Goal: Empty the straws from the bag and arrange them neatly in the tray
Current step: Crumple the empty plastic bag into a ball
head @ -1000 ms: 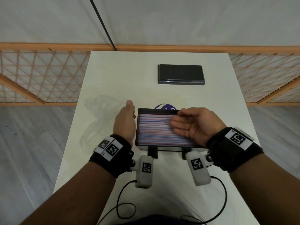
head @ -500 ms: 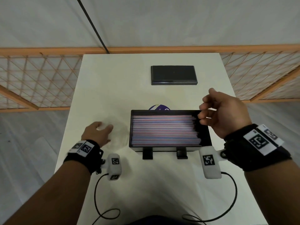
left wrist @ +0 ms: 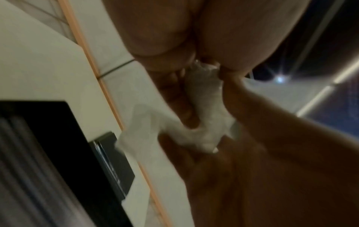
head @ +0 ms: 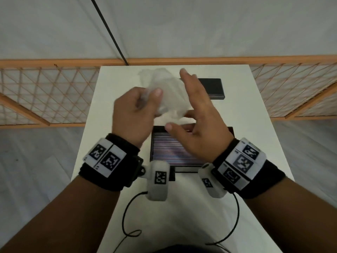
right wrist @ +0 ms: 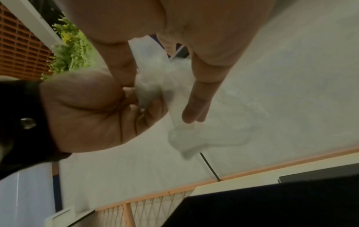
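A crumpled clear plastic bag hangs in the air beyond the far side of the black tray. My left hand grips the bag's bunched end, thumb on top. My right hand meets it from the right, thumb and index closing on the bag's lower edge while the other fingers stay straight. Colourful straws lie side by side lengthwise in the tray, partly hidden by my wrists. The right wrist view shows the bag trailing loose below both hands. In the blurred left wrist view the bag sits between the two hands.
A flat black box lies at the back of the white table, partly behind my right hand. Orange lattice railings run along the table's far side. Wrist-camera cables loop on the near table edge.
My left hand has lifted the bag off the table at the tray's left and carried it up to the middle. My right hand has swung in from the tray's right to meet it.
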Motion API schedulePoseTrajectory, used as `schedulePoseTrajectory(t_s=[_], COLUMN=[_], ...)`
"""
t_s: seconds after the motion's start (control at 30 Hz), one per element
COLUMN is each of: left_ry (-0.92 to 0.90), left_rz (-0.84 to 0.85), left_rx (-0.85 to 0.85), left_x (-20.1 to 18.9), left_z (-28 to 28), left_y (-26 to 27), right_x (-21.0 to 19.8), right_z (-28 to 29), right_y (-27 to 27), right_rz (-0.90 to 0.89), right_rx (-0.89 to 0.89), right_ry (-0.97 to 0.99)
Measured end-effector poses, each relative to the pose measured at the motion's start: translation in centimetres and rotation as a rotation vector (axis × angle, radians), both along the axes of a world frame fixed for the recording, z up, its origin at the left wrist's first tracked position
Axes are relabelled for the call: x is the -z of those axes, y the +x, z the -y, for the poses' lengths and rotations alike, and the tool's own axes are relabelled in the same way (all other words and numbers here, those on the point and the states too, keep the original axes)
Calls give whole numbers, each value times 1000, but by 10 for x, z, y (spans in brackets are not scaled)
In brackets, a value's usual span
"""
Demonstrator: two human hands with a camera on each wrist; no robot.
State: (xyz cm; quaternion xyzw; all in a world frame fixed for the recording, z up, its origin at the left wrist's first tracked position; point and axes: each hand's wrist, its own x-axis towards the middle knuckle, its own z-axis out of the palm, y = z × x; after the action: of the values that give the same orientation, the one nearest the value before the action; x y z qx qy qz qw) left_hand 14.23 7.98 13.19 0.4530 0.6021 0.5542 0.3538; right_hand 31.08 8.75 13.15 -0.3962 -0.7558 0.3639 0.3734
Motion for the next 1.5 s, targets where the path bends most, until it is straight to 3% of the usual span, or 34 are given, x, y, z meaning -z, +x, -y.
schedulePoseTrajectory(t_s=[0.07, 0.13, 0.2, 0.37, 0.47, 0.53, 0.63, 0.7, 0.77, 0.83, 0.9, 1.0, 1.1, 1.17, 1.27, 1.37, 1.43, 1.5], left_ry=[-3, -84, -149, -151, -171, -115, -79, -86, -92, -114, -148, -167, -132, -72, -6, 20, -1, -8], left_rz=[10, 153, 261, 291, 469, 550, 667, 715, 634, 430, 342, 300, 369, 379, 170, 13, -85, -220], left_rx=[177, 299, 343, 329, 409, 413, 391, 321, 244, 193, 113, 117, 236, 336, 517, 532, 539, 542], left_x=[-5, -5, -6, -1, -1, -4, -6, -5, -9, -8, -5, -2, -3, -3, -3, -5, -3, -1], left_z=[5, 8, 11, 27, 29, 28, 31, 34, 38, 39, 39, 44, 56, 64, 79, 95, 106, 121], left_y=[12, 15, 15, 28, 36, 34, 23, 14, 3, -16, -33, -53, -55, -53, -44, -32, -24, -18], right_x=[-2, -2, 0, 3, -2, -5, -15, -21, -25, -28, -28, -21, -9, -12, -18, -17, -12, -7], right_z=[-3, -3, -3, -16, -4, 10, 16, 17, 26, 38, 50, 61, 67, 71, 76, 82, 85, 88], right_y=[-4, -4, -3, 4, -10, -22, -31, -36, -45, -53, -57, -67, -76, -79, -78, -71, -61, -53], right_rz=[-47, -78, -21, 128, 71, -32, -220, -180, 6, 146, 270, 438, 386, 229, -148, -417, -693, -763], right_rx=[-2, 50, 140, 346, 264, 138, 70, 56, 53, 71, 99, 75, 92, 113, 32, 17, -18, -83], right_ry=[7, -3, 24, 225, 318, 247, -116, -168, 69, 285, 392, 402, 339, 217, -312, -664, -973, -1167])
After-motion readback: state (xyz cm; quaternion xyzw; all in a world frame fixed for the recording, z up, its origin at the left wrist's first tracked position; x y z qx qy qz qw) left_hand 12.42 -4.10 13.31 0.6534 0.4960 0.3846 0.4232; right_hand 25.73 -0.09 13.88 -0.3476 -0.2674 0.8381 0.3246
